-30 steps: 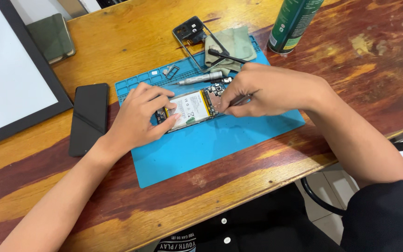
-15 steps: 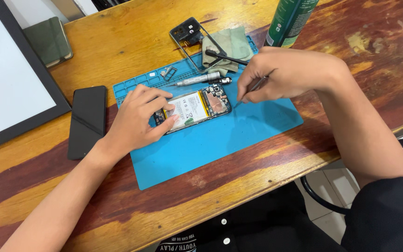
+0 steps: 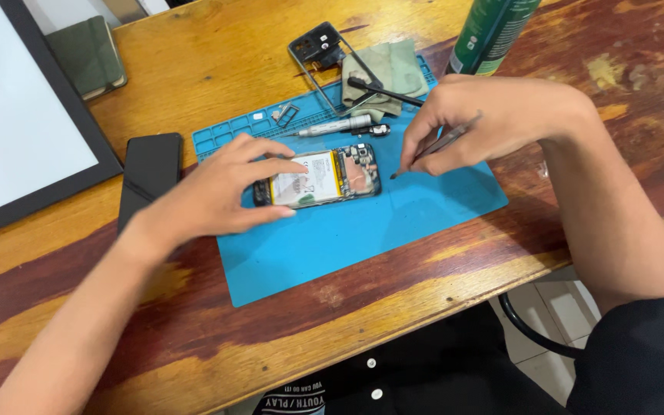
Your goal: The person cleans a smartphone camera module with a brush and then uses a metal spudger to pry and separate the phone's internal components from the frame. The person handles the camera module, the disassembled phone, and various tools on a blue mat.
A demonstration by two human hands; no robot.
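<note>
An opened phone with its battery and circuit board showing lies on a blue work mat. My left hand rests on the phone's left end, fingers spread over its edges, holding it down. My right hand hovers to the right of the phone and grips thin metal tweezers, whose tip points down at the mat just right of the phone, clear of the board.
A silver screwdriver, a black phone frame, a green cloth and a black stick tool lie at the mat's far edge. A green can stands behind. A black phone, white panel and notebook lie left.
My right hand has lifted the tweezers off the phone's board and drawn back to the right. The left hand has stayed on the phone.
</note>
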